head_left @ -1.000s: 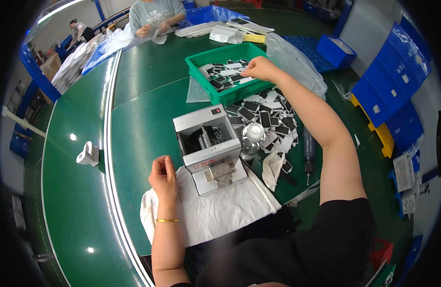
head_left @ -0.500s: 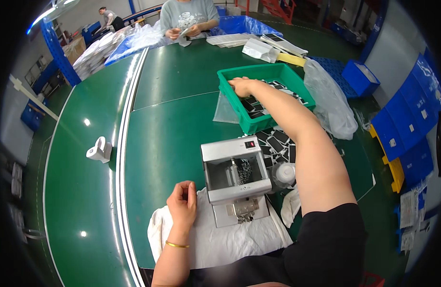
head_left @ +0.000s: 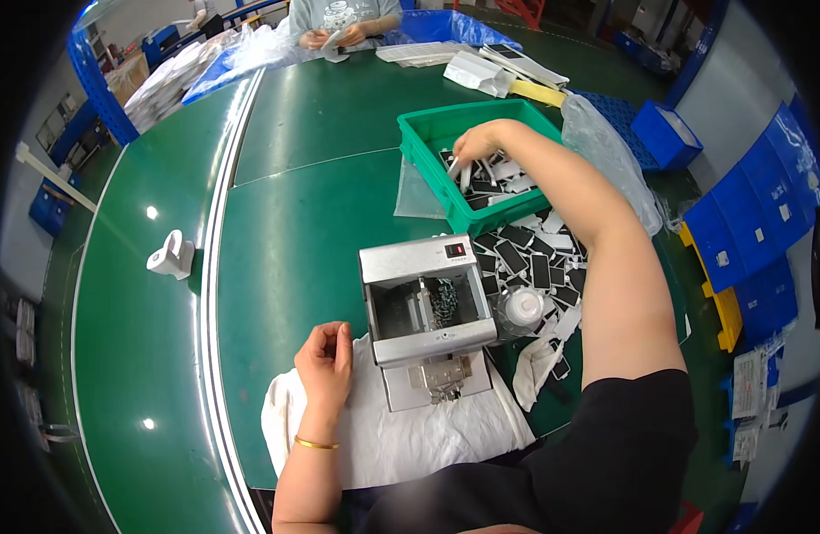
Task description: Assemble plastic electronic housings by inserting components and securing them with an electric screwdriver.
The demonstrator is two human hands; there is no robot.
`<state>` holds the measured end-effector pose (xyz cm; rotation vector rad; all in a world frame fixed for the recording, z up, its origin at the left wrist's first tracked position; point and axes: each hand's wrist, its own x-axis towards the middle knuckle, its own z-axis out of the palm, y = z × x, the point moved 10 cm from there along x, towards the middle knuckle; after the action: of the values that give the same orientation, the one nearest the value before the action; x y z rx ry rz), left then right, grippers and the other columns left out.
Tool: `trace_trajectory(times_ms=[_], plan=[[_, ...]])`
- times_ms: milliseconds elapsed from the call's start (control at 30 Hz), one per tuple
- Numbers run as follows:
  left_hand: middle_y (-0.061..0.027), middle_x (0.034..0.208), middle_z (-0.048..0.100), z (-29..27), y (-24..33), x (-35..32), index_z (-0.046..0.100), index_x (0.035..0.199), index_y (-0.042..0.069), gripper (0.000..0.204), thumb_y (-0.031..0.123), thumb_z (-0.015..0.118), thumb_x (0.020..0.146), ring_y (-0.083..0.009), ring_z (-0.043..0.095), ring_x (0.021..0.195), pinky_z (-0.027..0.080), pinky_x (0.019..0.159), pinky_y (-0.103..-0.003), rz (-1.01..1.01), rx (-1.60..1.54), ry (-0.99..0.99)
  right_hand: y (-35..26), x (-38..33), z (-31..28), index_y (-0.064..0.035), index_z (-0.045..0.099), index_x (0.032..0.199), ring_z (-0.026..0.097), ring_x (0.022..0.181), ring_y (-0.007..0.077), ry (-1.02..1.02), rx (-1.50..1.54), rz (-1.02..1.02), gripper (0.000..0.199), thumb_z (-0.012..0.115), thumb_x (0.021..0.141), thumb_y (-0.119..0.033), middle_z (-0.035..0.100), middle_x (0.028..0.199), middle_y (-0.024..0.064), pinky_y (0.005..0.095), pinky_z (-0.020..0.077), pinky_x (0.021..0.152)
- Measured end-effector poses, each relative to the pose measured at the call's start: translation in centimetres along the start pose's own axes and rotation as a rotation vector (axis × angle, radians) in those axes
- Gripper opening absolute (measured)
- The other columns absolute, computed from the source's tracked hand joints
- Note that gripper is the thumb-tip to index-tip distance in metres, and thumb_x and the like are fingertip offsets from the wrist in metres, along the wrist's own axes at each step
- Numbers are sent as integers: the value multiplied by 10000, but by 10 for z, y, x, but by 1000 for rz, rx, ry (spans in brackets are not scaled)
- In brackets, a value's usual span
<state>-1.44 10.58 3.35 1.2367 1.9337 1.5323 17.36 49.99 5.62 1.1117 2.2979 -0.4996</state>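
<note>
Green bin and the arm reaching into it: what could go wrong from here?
The right hand is at jumbled pieces in the green bin; lifting one might drag others along. The clear container stands near the right arm, which could knock it. A dropped piece might fall into the grey machine, whose top is open.

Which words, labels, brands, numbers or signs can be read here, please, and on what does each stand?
I won't copy wording, only place it:
Silver machine: tiny marks by the red switch and on the front bar, partly unreadable.
Co-worker's grey shirt: a printed design, too blurred to read.
Stacked blue bins: white labels, too small to read.
White sheets at the right: print too small.
</note>
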Motion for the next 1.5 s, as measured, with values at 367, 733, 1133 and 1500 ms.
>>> trace_trajectory(times_ms=[367,733,1133,1500], plan=[[34,700,584,3,0,1,642,873,-16,164,123,671,956,-29,471,621,417,590,-187,26,-14,8,94,-21,38,-206,141,1598,251,1480,371,262,191,230,1385,660,521,-905,221,1603,237,461,285,1176],[41,665,569,-1,-4,1,649,871,-9,169,133,670,959,-24,463,595,399,562,-192,33,-12,25,-7,-24,42,-262,520,1404,524,1231,366,348,309,-28,963,911,530,-363,464,1408,259,443,487,987],[37,659,574,-2,7,1,647,857,-3,181,145,676,958,-29,470,588,416,561,-197,70,-10,40,35,-47,40,-105,679,1198,642,767,156,496,1143,-54,559,797,661,-7,693,947,80,316,500,551],[43,667,574,-1,4,1,650,869,1,173,146,676,959,-25,464,589,403,553,-192,53,-25,25,67,-183,55,-71,594,1273,637,736,117,417,1190,-196,564,819,756,-95,677,915,48,248,464,495]])
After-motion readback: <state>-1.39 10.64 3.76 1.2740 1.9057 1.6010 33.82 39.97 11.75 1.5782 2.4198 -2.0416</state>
